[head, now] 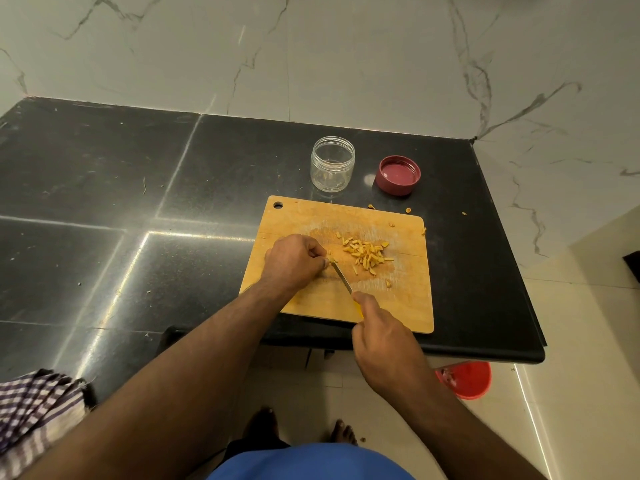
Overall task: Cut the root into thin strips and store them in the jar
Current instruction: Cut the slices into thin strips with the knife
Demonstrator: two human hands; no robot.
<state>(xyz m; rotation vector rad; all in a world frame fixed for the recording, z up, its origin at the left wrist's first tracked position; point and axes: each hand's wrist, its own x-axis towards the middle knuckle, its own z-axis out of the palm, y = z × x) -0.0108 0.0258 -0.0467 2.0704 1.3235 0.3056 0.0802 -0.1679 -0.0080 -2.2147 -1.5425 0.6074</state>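
Wooden board: I see a pale cutting board (304,306) with a hang hole at its far left corner, lying on the counter's right part.
Writing: I can read no brand, label or lettering anywhere.
Left hand: my left hand (292,263) is curled, fingertips pinching a small root piece (333,260) against the board.
Right hand: my right hand (381,329) is closed around the yellow handle of a knife (342,277), blade tip touching the root piece.
Strips: a loose pile of yellow root strips (367,254) sits just right of the blade; a few scraps lie off the board.
Jar: a clear jar (332,163) stands open behind the board, its maroon lid (397,174) upturned beside it.
Surface: black polished stone counter (104,202), streaked with reflections.
Room: white veined marble wall (311,46), cream floor tiles, red bucket (465,379) below, checked cloth (34,420) at left.
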